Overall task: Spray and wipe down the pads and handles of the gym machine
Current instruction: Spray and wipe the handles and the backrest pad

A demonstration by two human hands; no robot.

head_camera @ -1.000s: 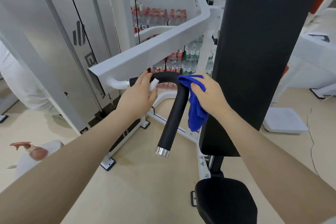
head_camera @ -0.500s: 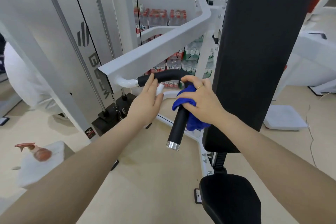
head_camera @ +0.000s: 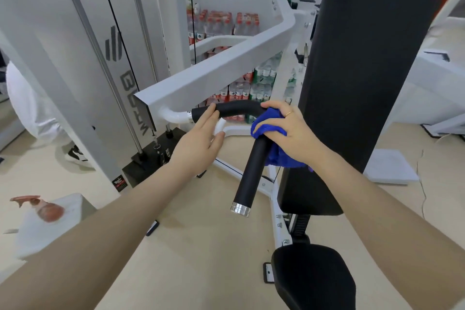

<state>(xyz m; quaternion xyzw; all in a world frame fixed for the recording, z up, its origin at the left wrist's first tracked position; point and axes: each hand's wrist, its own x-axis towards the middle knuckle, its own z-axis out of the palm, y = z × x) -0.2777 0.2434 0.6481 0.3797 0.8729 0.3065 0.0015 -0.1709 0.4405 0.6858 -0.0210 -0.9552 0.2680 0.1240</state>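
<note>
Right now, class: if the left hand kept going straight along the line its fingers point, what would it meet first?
The left hand points up and away at the black foam handle. Its fingertips look already against the grip near the white tube end, so it would likely meet the handle first, though depth is unclear.

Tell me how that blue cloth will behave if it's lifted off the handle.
The blue cloth is probably floppy: it bunches under the right hand and wraps the black handle. Its loose tail hangs limp behind the bar, so it would likely droop when lifted. It looks light and not fragile.
</note>
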